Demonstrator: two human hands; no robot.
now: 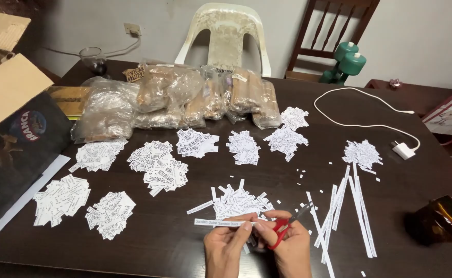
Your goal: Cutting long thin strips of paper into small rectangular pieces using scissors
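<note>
Left hand (229,246) pinches long white printed paper strip (216,222) above dark wooden table (339,170); right hand (290,246) grips red-handled scissors (286,225). Risk: blades near fingertips; crooked snip likely; cut labels could mix into neighbouring pile of white paper slips (236,202).

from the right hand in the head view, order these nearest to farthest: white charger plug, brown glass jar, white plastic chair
From the right hand, which holds the red scissors:
1. Brown glass jar, low at the right table edge.
2. White charger plug, right side, farther up the table.
3. White plastic chair, beyond the table's far edge.
</note>
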